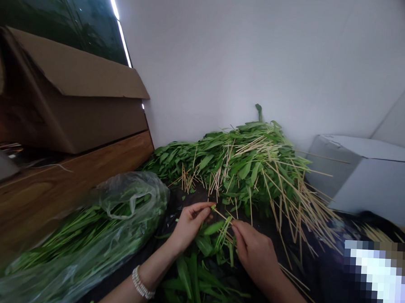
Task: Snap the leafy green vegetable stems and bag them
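1. Head view: the left hand (pixel 189 225) is closed to a pinch, with thumb and index finger meeting near the far end of a thin wooden skewer (pixel 222 214). A small green piece shows at these fingertips; whether they press the skewer or only this piece, I cannot tell.
2. The right hand (pixel 256 253) is also in a narrow pinch. Its thumb and index finger hold the skewer at the nearer part, and the other fingers are curled under the palm.
3. The skewer lies between the two hands, slightly tilted, above the dark surface. Cut green stems (pixel 222 235) and a few leaves hang close beside the right fingertips; how they are fixed is too small to see.
4. Below the hands there are loose leafy greens (pixel 195 282), partly behind the left forearm, which wears a bracelet (pixel 141 284) of pale beads.
5. Behind the hands, against the white wall, stands a large heap of skewered greens (pixel 242 167), and many bare stick ends point toward the right.
6. On the left, a clear plastic bag (pixel 158 187) contains more long greens.
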Action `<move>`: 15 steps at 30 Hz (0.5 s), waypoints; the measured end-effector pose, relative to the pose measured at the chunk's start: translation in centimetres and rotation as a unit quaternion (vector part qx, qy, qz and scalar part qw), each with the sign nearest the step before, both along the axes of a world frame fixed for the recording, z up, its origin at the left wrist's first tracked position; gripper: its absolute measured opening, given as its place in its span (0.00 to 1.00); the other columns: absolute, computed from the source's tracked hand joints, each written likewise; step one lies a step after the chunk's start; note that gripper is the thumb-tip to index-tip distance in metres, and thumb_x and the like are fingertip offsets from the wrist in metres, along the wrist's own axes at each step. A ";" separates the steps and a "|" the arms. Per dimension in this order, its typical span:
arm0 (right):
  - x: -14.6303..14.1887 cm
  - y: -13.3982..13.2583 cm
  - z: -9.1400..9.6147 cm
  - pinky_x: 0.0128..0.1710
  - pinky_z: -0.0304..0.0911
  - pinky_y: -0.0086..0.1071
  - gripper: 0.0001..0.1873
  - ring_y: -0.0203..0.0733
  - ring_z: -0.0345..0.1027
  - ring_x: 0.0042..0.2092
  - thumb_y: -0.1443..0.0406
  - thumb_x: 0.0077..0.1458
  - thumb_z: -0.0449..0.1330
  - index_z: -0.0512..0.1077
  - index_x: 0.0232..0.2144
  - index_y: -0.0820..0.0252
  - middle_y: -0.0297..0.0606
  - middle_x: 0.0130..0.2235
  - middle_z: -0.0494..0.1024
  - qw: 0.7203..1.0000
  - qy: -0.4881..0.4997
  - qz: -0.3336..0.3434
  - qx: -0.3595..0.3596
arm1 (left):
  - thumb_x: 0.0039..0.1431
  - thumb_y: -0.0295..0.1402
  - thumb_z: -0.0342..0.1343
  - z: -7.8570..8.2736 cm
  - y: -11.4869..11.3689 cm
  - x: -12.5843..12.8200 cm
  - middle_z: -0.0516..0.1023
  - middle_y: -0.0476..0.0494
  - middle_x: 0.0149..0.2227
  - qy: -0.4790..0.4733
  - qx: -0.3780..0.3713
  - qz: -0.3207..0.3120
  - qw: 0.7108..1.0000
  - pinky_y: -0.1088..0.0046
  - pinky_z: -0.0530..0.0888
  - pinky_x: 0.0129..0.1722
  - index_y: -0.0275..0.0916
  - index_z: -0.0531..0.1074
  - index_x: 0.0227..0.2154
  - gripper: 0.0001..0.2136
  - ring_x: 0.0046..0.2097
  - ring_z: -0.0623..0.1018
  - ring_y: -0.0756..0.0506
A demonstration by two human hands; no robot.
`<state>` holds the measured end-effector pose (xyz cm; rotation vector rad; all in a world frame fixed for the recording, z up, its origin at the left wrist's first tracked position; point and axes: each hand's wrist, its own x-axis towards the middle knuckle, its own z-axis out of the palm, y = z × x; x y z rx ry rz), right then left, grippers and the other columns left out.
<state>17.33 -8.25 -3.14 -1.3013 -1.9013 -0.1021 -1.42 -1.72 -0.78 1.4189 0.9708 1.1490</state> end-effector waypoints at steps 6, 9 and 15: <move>0.1 0.1 -0.1 0.37 0.66 0.27 0.13 0.38 0.75 0.37 0.68 0.63 0.46 0.70 0.40 0.58 0.38 0.35 0.78 1.000 0.000 -0.012 -0.005 | 0.54 0.35 0.60 -0.6 0.5 -0.3 0.79 0.44 0.34 0.071 0.113 0.048 0.990 0.74 0.73 0.32 0.38 0.80 0.38 0.11 0.30 0.75 0.49; 0.0 0.1 -0.1 0.38 0.66 0.28 0.13 0.38 0.75 0.38 0.68 0.63 0.46 0.70 0.41 0.58 0.38 0.37 0.78 1.000 -0.001 -0.005 -0.004 | 0.57 0.33 0.58 -0.4 0.3 -0.3 0.78 0.44 0.33 0.119 0.168 0.068 0.976 0.75 0.71 0.32 0.39 0.79 0.41 0.11 0.31 0.75 0.49; 0.0 0.0 -0.2 0.38 0.66 0.28 0.13 0.38 0.75 0.38 0.69 0.63 0.46 0.70 0.41 0.58 0.38 0.37 0.78 1.000 -0.003 -0.005 -0.010 | 0.58 0.32 0.56 0.1 -0.2 -0.1 0.79 0.42 0.36 0.127 0.204 0.044 0.970 0.72 0.71 0.39 0.39 0.79 0.40 0.10 0.39 0.76 0.46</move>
